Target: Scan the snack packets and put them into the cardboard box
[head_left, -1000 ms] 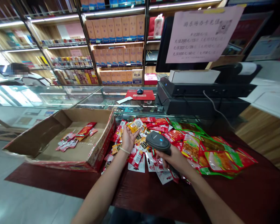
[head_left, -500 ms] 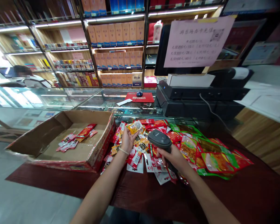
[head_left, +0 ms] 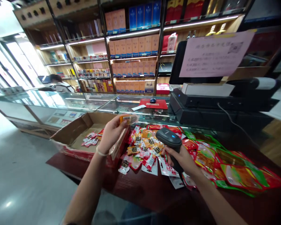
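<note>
My left hand pinches a small orange snack packet at the right wall of a cardboard box. A few red and pink packets lie inside that box. My right hand is wrapped round the handle of a black barcode scanner, on which a blue light shows. Under and beside the scanner spreads a pile of small orange and red snack packets. Larger red and green snack bags lie to the right of my right hand.
Behind the pile stands a black cash register with a pink paper sign on its screen. A red mat with a mouse rests on the glass counter. A person is at the far left, before stocked shelves.
My left hand has carried the orange packet left, from above the pile to the box's edge. The scanner stays in my right hand, now with a blue light. The view has turned left.
</note>
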Tool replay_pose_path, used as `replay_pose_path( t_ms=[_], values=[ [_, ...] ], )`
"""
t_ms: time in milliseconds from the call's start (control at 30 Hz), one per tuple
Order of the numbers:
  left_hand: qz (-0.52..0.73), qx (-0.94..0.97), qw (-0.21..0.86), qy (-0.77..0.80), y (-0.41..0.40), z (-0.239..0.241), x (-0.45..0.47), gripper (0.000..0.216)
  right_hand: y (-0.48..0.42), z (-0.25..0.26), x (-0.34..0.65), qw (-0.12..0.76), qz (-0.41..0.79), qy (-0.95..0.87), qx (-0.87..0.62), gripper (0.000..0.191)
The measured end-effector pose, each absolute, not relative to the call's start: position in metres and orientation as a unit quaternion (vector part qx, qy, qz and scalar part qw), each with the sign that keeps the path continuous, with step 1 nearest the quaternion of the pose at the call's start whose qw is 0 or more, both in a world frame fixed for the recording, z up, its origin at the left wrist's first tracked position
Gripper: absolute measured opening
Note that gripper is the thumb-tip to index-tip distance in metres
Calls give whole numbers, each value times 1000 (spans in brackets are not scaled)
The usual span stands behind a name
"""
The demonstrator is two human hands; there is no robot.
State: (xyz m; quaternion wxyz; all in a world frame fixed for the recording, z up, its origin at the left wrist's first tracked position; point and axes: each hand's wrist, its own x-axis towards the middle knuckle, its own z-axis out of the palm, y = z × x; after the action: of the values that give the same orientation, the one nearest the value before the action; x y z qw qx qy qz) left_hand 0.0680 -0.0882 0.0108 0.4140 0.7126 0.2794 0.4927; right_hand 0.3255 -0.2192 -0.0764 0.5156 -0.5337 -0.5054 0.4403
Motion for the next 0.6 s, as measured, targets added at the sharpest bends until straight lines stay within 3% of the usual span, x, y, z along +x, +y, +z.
replay_pose_path(
  t_ms=[200, 300, 400, 600],
  values=[
    [416, 769, 92, 477, -43, -14, -24, 42, -200, -75, 290, 500, 438, -538, -518, 37],
    [332, 797, 76, 499, -23, -42, -48, 49, -192, -76, 276, 487, 444, -546, -517, 39],
    [306, 810, 83, 493, -18, -59, -56, 42, -190, -76, 269, 477, 440, -546, -530, 40],
    [311, 826, 78, 464, -42, -49, -34, 39, -195, -79, 274, 498, 431, -517, -547, 38]
  ],
)
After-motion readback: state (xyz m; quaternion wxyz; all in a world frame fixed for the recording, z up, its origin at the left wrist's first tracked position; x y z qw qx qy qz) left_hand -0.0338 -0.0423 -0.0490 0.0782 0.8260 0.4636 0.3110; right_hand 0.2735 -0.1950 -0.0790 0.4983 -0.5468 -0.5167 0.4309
